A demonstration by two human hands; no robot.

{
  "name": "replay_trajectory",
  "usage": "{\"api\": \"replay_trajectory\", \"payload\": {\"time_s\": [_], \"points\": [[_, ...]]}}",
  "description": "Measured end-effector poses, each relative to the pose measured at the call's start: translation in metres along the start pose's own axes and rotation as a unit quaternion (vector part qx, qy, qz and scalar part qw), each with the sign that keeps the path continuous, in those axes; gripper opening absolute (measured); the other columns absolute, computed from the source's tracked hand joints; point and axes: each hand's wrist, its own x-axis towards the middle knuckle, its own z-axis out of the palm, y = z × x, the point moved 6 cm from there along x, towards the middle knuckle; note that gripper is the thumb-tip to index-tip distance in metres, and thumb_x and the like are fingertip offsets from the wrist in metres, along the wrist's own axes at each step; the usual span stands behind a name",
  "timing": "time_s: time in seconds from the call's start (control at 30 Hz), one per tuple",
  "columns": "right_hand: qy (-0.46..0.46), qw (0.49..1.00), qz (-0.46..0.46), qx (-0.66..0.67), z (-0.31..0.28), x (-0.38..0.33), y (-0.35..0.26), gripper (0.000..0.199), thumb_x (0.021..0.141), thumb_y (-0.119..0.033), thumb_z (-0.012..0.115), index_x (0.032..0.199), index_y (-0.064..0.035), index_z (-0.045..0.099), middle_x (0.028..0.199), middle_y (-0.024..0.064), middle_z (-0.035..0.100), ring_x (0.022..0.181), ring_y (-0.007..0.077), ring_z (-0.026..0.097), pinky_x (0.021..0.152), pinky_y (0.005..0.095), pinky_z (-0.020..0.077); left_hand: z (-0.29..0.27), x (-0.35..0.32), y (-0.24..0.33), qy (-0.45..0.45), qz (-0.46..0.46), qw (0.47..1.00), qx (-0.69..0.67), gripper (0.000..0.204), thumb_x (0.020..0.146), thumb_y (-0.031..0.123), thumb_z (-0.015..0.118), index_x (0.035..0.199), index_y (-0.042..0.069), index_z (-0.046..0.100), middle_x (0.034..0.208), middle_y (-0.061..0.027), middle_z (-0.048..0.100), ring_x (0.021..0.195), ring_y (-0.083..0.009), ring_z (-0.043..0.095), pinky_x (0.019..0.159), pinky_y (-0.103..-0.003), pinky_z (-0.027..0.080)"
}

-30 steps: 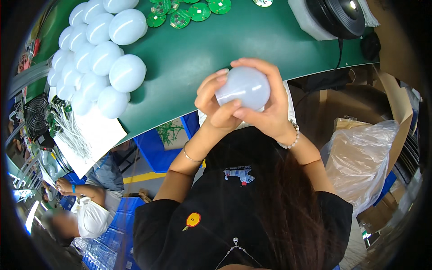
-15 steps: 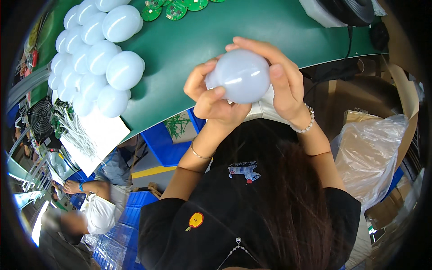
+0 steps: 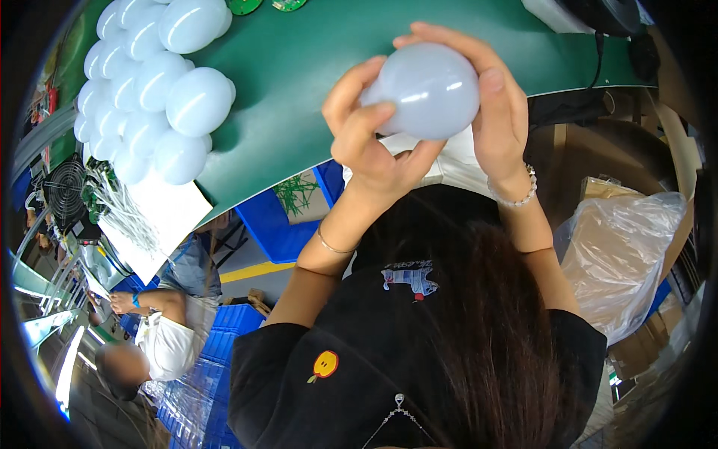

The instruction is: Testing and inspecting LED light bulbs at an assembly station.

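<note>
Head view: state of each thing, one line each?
Bulb dome: frosted white, held off the table in both hands.
Left hand: gripping the dome.
Right hand: gripping the dome.
Pile of domes: lying bunched on the green table.
Plastic bag: open, crumpled.

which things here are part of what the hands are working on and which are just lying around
In hand:
- frosted bulb dome, gripped by the left hand and right hand
- cluster of matching white domes on the green table

Lying about:
- green circuit discs
- white wire bundle
- blue crates
- clear plastic bag
</note>
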Motion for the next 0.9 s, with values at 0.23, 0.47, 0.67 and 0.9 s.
{"api": "replay_trajectory", "payload": {"time_s": [0.23,0.47,0.67,0.9], "points": [[0.047,0.998,0.026,0.017,-0.009,0.022,0.008,0.04,0.091,-0.033,0.056,0.107,0.0037,0.057,0.111,0.0151,0.057,0.101,0.0237,0.055,0.09,0.0363,0.0423,-0.005,0.001,-0.007,-0.041,-0.065,0.99,-0.115,0.07,0.065,0.005,0.079,0.119,0.004,0.035,0.127,-0.0252,0.041,0.113,-0.0334,0.05,0.089,-0.038,0.048],[-0.11,0.825,-0.477,0.282,-0.009,0.028,0.036,0.045,0.097,-0.037,0.042,0.117,0.0034,0.039,0.115,0.0216,0.053,0.106,0.0233,0.054,0.094,0.035,0.0418,-0.009,0.002,-0.012,-0.068,-0.145,0.972,-0.17,0.063,0.073,0.0,0.07,0.127,-0.003,0.04,0.13,-0.0226,0.042,0.12,-0.0304,0.047,0.096,-0.037,0.045],[-0.118,0.832,-0.461,0.286,-0.011,0.028,0.038,0.042,0.098,-0.036,0.04,0.114,0.0031,0.04,0.114,0.0226,0.054,0.105,0.0241,0.054,0.094,0.036,0.0422,-0.01,0.001,-0.013,-0.06,-0.162,0.972,-0.162,0.056,0.073,-0.002,0.069,0.124,-0.004,0.047,0.127,-0.0209,0.046,0.118,-0.0301,0.049,0.096,-0.037,0.045],[0.042,0.998,-0.016,0.049,-0.01,0.008,0.004,0.044,0.098,-0.038,0.036,0.113,0.0037,0.041,0.113,0.0232,0.054,0.105,0.0234,0.054,0.093,0.0358,0.0424,-0.011,0.002,-0.014,-0.066,-0.165,0.973,-0.144,0.054,0.074,-0.002,0.07,0.124,-0.002,0.048,0.128,-0.0198,0.046,0.118,-0.0298,0.05,0.096,-0.037,0.045]]}}
